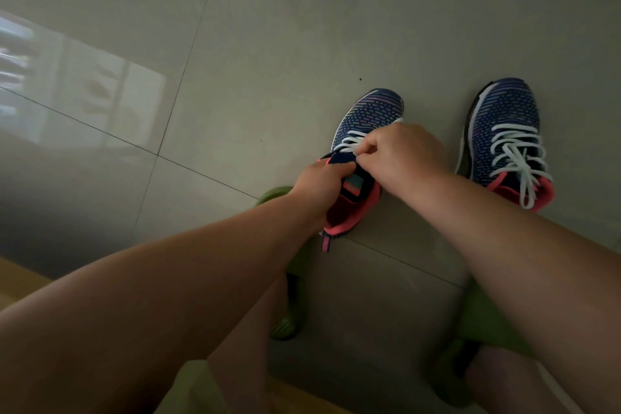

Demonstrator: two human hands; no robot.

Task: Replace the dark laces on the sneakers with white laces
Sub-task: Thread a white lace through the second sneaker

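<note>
Head view, right hand pinching white lace

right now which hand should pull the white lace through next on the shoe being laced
The right hand: it already pinches the white lace at the eyelets of the near shoe. The left hand grips the shoe's tongue and side, steadying it, so it is better kept there.

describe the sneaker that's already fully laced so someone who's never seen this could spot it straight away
On the grey tiled floor, two dark blue knit sneakers with pink collars stand side by side in front of the seated person. The finished sneaker is the one on the right, standing alone with no hand on it. White laces cross its whole front and their loose ends hang over the pink collar, while both hands work on the other sneaker.
</note>
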